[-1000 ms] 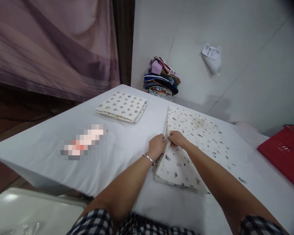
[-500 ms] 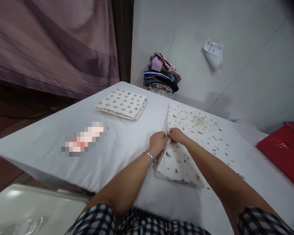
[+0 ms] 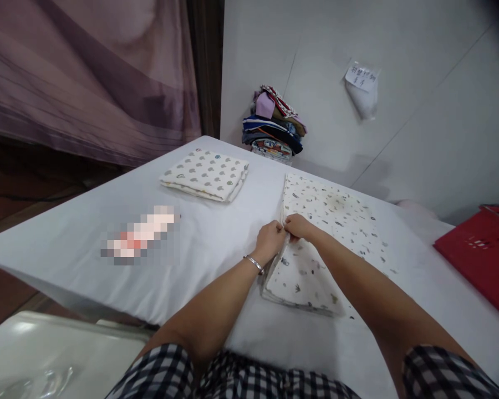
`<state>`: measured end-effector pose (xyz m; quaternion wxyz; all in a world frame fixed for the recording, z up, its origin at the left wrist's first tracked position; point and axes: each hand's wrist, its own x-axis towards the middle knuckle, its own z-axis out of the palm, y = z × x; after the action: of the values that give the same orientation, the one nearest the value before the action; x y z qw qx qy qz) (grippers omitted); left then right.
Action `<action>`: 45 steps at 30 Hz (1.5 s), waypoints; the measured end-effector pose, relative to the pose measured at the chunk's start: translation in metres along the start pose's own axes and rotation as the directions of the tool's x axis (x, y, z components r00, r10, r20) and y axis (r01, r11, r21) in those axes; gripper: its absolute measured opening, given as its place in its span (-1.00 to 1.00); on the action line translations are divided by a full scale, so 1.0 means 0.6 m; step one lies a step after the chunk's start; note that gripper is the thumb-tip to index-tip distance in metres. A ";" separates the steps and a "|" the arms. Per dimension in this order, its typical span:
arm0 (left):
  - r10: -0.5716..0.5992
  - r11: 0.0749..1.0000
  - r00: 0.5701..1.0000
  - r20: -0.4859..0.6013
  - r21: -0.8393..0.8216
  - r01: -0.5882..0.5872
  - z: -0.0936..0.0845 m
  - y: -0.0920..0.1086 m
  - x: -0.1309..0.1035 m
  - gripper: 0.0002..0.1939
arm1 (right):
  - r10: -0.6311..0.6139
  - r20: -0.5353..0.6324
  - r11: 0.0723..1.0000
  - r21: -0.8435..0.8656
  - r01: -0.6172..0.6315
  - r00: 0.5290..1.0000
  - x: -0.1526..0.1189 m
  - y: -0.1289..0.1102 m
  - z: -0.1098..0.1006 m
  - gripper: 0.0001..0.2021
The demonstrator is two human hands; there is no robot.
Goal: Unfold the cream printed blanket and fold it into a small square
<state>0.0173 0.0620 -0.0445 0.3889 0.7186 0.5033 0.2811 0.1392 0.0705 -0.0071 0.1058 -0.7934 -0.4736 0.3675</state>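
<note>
A white cloth with small dark prints (image 3: 328, 205) lies in layers on the white-covered table (image 3: 216, 249), running under my right forearm. My left hand (image 3: 270, 239), with a silver bracelet at the wrist, pinches the left edge of this cloth. Right beside it, my right hand (image 3: 298, 227) is closed on the same edge, the fingertips of both hands nearly touching. To the left lies a folded white cloth with grey prints (image 3: 205, 174), apart from both hands.
A blurred-out object (image 3: 141, 235) lies on the table's left part. Folded clothes (image 3: 273, 122) are stacked beyond the far edge. A red bag (image 3: 482, 249) is at the right, a white lid-like surface (image 3: 58, 354) at lower left, a labelled plastic bag (image 3: 361, 88) beyond.
The view has shifted very slightly. Both hands stay at the cloth's left edge, with almost no visible movement.
</note>
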 end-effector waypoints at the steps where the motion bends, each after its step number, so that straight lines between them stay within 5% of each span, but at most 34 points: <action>1: -0.002 1.000 1.000 0.004 -0.011 0.002 0.001 0.000 -0.001 -0.87 | 0.005 0.015 1.000 0.019 -0.006 1.000 -0.004 -0.001 -0.002 -0.83; 7: 0.038 0.995 0.999 0.027 -0.097 -0.035 0.006 -0.004 -0.002 -0.86 | 0.007 0.118 0.993 0.114 -0.020 0.993 -0.002 0.007 -0.010 -0.80; 13: -0.131 0.950 0.920 0.369 -0.220 0.224 -0.007 -0.011 0.017 -0.77 | 0.003 0.100 0.989 0.146 -0.018 0.995 0.004 0.022 -0.011 -0.87; 18: -0.075 0.958 0.996 0.046 0.279 0.059 -0.034 -0.017 0.023 -0.79 | 0.031 0.114 0.989 0.139 -0.047 0.993 -0.004 0.025 -0.013 -0.89; 22: -0.003 0.874 0.997 0.082 0.485 -0.038 -0.025 -0.020 0.013 -0.69 | 0.007 0.096 0.997 0.076 -0.014 0.995 -0.008 0.021 -0.011 -0.93; 27: 0.077 0.837 0.990 0.117 0.533 -0.128 -0.007 -0.017 0.004 -0.76 | -0.012 0.064 0.999 -0.045 0.015 0.998 -0.013 0.009 -0.007 -0.95; 32: 0.042 0.891 0.995 0.085 0.447 -0.076 -0.015 -0.016 0.012 -0.82 | 0.009 0.057 0.995 -0.103 -0.003 0.998 -0.017 0.002 -0.007 -0.95; 41: 0.010 1.000 1.000 0.028 -0.011 -0.010 -0.017 -0.020 0.022 -0.98 | 0.005 0.045 0.990 -0.140 0.001 0.999 -0.007 -0.007 0.001 -0.94; 45: -0.177 0.941 0.977 0.119 -0.271 0.204 -0.007 -0.016 0.020 -0.76 | 0.002 0.059 0.995 -0.098 0.003 0.998 -0.003 -0.007 0.006 -0.96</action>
<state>0.0129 0.0766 -0.0503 0.5355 0.6162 0.5067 0.2771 0.1335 0.0705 -0.0064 0.0528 -0.7864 -0.4942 0.3668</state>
